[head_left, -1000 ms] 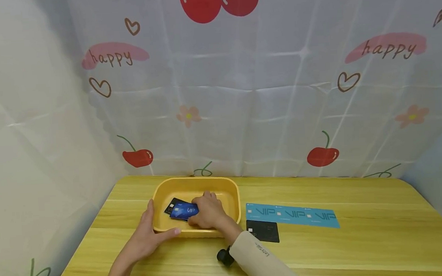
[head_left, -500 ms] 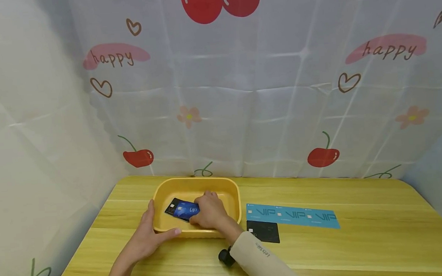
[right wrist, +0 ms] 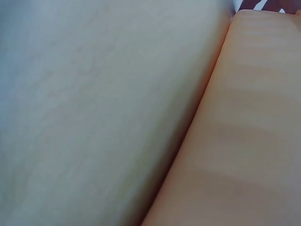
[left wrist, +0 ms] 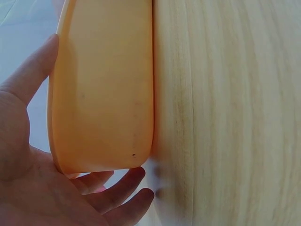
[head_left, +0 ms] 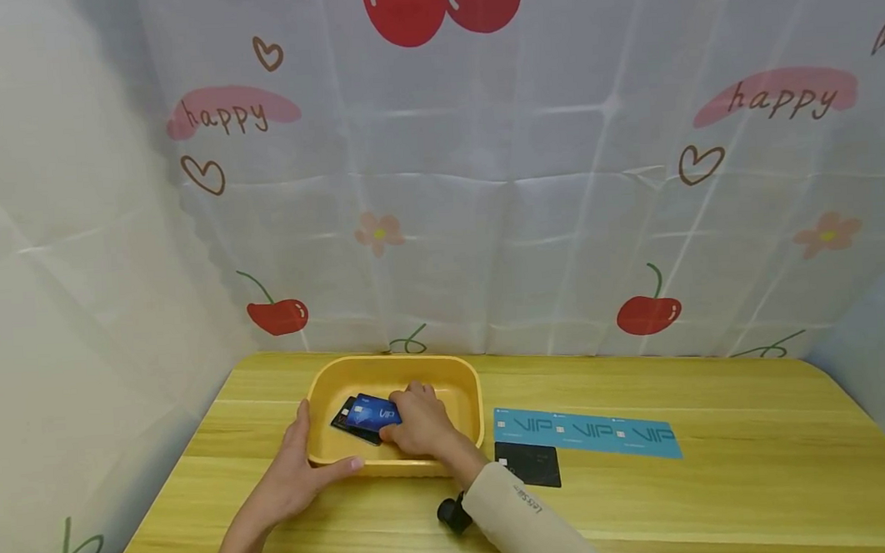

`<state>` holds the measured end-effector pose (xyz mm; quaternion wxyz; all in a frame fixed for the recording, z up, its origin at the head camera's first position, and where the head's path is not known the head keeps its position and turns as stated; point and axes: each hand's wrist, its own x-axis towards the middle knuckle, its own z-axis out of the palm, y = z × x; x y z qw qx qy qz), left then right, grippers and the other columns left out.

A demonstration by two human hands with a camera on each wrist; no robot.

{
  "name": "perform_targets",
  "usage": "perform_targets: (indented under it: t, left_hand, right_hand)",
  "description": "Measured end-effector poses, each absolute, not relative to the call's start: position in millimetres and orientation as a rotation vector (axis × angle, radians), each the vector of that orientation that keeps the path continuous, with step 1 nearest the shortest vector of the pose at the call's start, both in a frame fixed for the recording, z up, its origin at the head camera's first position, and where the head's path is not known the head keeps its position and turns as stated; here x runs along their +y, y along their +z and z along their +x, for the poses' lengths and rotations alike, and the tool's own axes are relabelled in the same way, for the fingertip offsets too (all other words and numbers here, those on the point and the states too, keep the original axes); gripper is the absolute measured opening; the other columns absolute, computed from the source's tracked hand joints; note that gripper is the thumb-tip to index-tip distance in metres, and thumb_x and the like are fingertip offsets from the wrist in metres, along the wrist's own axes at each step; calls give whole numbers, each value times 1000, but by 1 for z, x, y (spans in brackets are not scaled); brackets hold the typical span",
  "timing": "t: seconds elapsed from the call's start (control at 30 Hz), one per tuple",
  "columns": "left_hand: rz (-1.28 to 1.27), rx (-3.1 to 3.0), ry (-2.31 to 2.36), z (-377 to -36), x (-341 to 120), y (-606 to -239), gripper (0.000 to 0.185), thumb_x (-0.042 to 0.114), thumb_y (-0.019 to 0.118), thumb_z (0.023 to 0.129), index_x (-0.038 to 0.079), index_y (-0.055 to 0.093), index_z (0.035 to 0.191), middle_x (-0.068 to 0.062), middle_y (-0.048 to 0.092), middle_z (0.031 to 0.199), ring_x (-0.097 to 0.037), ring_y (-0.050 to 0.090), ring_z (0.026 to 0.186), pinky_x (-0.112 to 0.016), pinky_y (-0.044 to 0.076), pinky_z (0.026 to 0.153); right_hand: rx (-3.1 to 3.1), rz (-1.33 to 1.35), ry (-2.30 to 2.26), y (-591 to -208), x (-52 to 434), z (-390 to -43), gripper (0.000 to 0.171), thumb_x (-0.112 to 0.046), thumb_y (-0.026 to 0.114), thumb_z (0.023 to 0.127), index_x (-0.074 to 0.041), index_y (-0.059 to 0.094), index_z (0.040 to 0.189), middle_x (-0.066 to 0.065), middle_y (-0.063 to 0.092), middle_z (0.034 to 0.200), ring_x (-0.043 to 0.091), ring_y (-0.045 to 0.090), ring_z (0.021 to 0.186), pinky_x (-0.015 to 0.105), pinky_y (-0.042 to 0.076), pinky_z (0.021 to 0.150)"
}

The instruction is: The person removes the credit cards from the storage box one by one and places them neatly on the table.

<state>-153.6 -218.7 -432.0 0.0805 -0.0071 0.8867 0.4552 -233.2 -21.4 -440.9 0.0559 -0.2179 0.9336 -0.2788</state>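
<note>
A yellow plastic tray (head_left: 390,364) stands at the back left of the wooden table. My left hand (head_left: 291,478) holds its near left corner, thumb over the front rim and fingers along the left side; in the left wrist view, the fingers curve behind the tray's end wall. Inside the tray, my right hand (head_left: 418,424) pinches the right end of a blue VIP card (head_left: 369,412). Partly under that card lies a black card (head_left: 342,424) on the tray floor. The right fingertips are hidden behind the hand.
Right of the tray, light-blue VIP cards (head_left: 587,430) lie in an overlapping row, with a black card (head_left: 538,465) just in front, partly behind the right sleeve (head_left: 526,518). A black wrist camera (head_left: 453,514) sits beside that sleeve. A patterned sheet (head_left: 501,248) hangs behind the table.
The blue card has shifted slightly right and toward the back over the black card, so more of the black card's near edge shows. My left hand and the tray have stayed put.
</note>
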Motion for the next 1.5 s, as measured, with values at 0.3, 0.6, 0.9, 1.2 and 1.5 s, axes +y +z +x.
perform_targets:
  t: [0.3, 0.6, 0.9, 1.2, 1.5]
  left_hand:
    - [-46, 2653, 1370, -154, -219, -431, 126, 43, 79, 82, -3, -13, 154, -31, 0, 158, -47, 10, 144, -60, 13, 113]
    - [-33, 2657, 1352, -153, -219, -429, 126, 43, 78, 83, -5, -15, 152, -33, 0, 157, -49, 11, 143, -61, 13, 112]
    - [-40, 2647, 1387, -155, -217, -431, 126, 44, 79, 83, -2, -14, 154, -32, 0, 158, -46, 10, 144, -59, 13, 114]
    - [-35, 2653, 1373, -154, -217, -430, 125, 45, 78, 83, -2, -14, 154, -31, -1, 158, -46, 8, 144, -59, 14, 114]
    - [-48, 2641, 1380, -155, -218, -432, 126, 45, 78, 83, 0, -15, 154, -30, -1, 158, -45, 10, 144, -59, 15, 114]
  right_hand:
    - [2845, -714, -667, -439, -23, -235, 39, -24, 78, 85, -2, 67, 115, 8, 50, 102, 21, 39, 92, 34, 39, 78]
    - [2851, -644, -565, -437, -32, -238, 63, -44, 80, 81, -6, 63, 128, 12, 50, 115, 25, 42, 104, 46, 42, 91]
    - [2889, -667, -496, -437, -32, -245, 49, -45, 78, 83, -12, 70, 118, 6, 49, 107, 22, 44, 100, 42, 45, 88]
    - [2913, -775, -507, -438, -28, -251, 44, -49, 75, 83, -7, 72, 98, -1, 52, 87, 14, 47, 79, 30, 44, 70]
    - [2875, -744, -624, -437, -27, -253, 46, -46, 78, 82, -6, 74, 104, -3, 56, 85, 13, 50, 77, 27, 45, 70]
